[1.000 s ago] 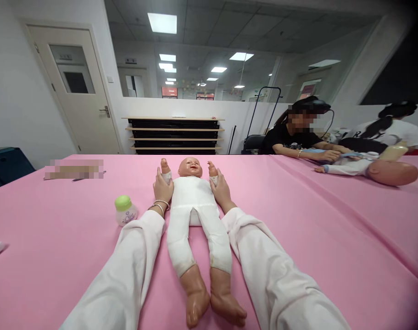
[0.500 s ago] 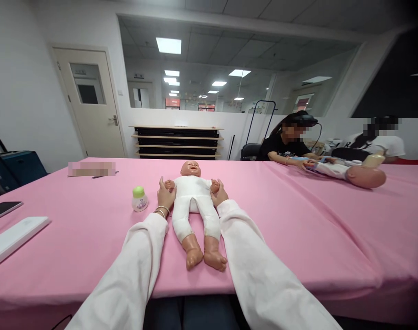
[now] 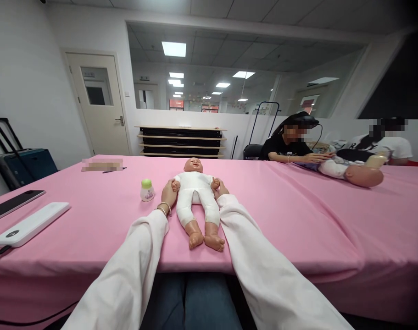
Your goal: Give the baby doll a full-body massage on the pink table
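A baby doll [image 3: 196,183] with a white cloth body and bare brown feet lies face up on the pink-covered table, its head away from me. Along its side on the left, my left hand [image 3: 169,192] is closed around the doll's hand and forearm. My right hand [image 3: 222,188] grips the doll's other hand in the same way, its fingers partly hidden behind the small arm. Just left of my left hand stands a small clear bottle [image 3: 147,191] with a green cap.
On the left lie a phone [image 3: 16,205] and a white power bank [image 3: 31,224] with a black cable. A blurred flat item [image 3: 102,165] and a pen [image 3: 114,170] are farther back. At right, a person [image 3: 289,140] handles another doll [image 3: 363,175].
My left thumb, raised before, now lies down against the doll's hand. My view has tilted and shifted left, showing more of the power bank. The other person's hands have moved over their doll.
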Motion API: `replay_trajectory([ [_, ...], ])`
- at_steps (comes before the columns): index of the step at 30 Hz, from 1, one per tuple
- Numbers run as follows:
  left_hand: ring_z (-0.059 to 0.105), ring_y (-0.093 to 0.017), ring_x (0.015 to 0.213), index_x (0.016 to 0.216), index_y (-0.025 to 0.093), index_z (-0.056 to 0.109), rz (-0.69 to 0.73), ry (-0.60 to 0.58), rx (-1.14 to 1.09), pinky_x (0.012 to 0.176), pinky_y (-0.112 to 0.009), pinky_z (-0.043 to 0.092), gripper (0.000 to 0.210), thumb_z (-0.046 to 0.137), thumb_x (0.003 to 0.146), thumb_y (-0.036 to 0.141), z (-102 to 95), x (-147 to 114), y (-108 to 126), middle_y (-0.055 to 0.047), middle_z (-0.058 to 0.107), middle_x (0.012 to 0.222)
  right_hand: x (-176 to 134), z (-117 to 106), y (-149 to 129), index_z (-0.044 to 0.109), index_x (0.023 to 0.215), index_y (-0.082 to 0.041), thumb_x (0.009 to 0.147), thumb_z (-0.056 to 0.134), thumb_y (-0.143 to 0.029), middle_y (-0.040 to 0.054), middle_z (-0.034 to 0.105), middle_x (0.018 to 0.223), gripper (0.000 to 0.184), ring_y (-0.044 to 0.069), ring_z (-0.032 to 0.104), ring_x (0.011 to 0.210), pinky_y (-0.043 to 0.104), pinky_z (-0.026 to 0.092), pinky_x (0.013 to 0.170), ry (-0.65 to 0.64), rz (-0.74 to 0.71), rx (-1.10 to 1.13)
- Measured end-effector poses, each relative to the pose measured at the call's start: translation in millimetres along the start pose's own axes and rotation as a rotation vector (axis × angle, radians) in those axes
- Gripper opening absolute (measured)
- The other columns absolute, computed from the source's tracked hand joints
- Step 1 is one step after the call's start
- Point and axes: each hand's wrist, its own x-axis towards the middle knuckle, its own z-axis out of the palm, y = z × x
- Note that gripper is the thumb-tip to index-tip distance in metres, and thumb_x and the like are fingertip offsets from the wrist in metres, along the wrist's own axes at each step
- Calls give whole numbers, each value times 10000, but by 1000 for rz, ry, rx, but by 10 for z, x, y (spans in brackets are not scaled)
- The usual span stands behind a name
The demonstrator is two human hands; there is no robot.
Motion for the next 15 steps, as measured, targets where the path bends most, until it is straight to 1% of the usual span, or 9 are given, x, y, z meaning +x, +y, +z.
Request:
replay_trajectory([
  [3, 571, -211, 1034, 1286, 181, 365, -21, 42, 6, 843, -311, 445, 518, 528, 801, 262, 75, 123, 27, -104, 592, 1169, 97, 96, 150, 272, 1334, -166, 808, 506, -276, 139, 477, 1288, 586, 241, 506, 1152, 412, 446, 941, 27, 103, 23],
  [5, 536, -215, 1095, 1320, 164, 325, 5, 86, 18, 883, -314, 430, 527, 482, 836, 300, 140, 216, 45, -114, 550, 1229, 197, 167, 203, 225, 1352, -148, 796, 476, -270, 145, 405, 1359, 622, 240, 444, 1223, 402, 419, 973, 53, 144, 45],
  [8, 505, -221, 1134, 1350, 172, 304, 47, 116, 62, 930, -321, 402, 509, 410, 874, 316, 251, 353, 45, -96, 522, 1267, 325, 268, 236, 225, 1356, -139, 810, 438, -310, 147, 353, 1395, 611, 229, 398, 1261, 394, 408, 976, 88, 139, 78],
  [12, 495, -228, 1139, 1379, 153, 270, 40, 144, 74, 944, -330, 388, 518, 351, 898, 326, 392, 530, -19, -100, 510, 1279, 449, 385, 302, 217, 1363, -154, 844, 393, -364, 149, 353, 1392, 586, 227, 403, 1253, 413, 397, 976, 115, 138, 82],
  [15, 485, -228, 1146, 1393, 152, 245, 46, 158, 95, 938, -331, 387, 518, 300, 912, 337, 477, 668, -78, -94, 474, 1320, 564, 473, 399, 223, 1363, -153, 862, 361, -378, 147, 358, 1384, 566, 227, 401, 1248, 424, 384, 984, 113, 146, 51],
])
